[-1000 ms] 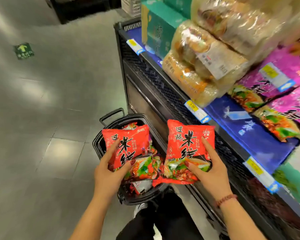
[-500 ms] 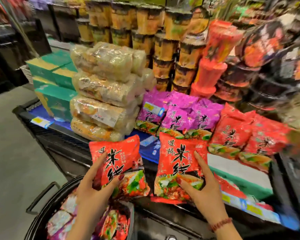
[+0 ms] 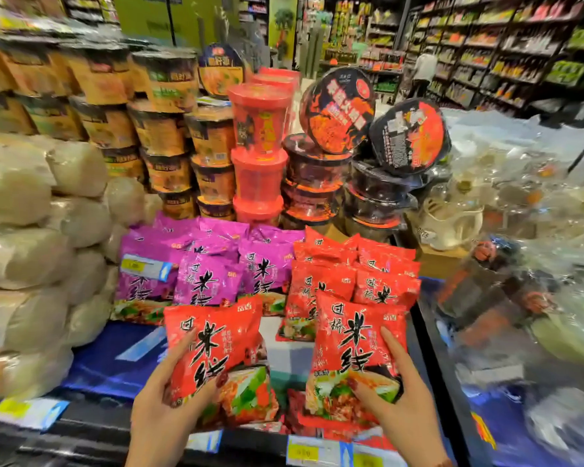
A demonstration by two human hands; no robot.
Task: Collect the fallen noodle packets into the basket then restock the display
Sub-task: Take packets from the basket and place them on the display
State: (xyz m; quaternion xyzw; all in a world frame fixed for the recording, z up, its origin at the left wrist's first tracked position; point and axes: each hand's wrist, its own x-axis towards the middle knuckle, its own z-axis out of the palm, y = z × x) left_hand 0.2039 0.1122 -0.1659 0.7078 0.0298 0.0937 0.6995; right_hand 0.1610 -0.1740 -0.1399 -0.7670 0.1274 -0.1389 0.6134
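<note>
Head view: the left hand (image 3: 162, 409) grips one red noodle packet (image 3: 216, 345), fingers (image 3: 177, 353) curled round its left edge and thumb pressed on the front. The right hand (image 3: 402, 399) holds a second red packet (image 3: 354, 352) the same way by its right edge. Both packets are upright over the front of the display shelf (image 3: 115, 362). Behind them the shelf holds a row of red packets (image 3: 381, 284) beside purple packets (image 3: 209, 274), with stacked noodle cups (image 3: 162, 129) and black bowls (image 3: 338, 109) further back.
</note>
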